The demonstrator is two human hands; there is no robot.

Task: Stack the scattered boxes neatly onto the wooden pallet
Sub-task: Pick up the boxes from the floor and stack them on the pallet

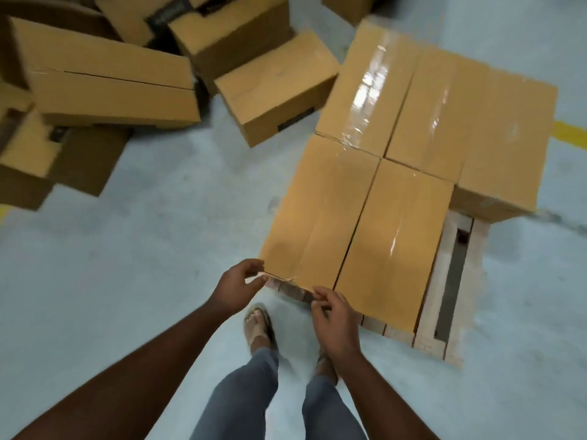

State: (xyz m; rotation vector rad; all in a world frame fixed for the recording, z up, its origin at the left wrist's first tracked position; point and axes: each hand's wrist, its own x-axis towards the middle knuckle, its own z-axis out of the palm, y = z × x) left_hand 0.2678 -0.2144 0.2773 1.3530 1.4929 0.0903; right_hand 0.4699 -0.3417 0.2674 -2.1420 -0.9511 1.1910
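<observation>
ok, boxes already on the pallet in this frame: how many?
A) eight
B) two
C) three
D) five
D: five taped boxes sit on the wooden pallet: two near ones side by side, two behind them, and a fifth along the far right side; the rest lie scattered on the floor to the left.

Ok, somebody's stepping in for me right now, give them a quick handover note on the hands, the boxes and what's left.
Left hand: fingers at the near corner of the nearest box on the pallet; grip unclear.
Right hand: at that box's near edge, loosely curled; grip unclear.
Done: five boxes lie flat on the wooden pallet.
Left: the scattered boxes on the floor to the left need stacking. Bare slats show on the pallet's right.
</observation>
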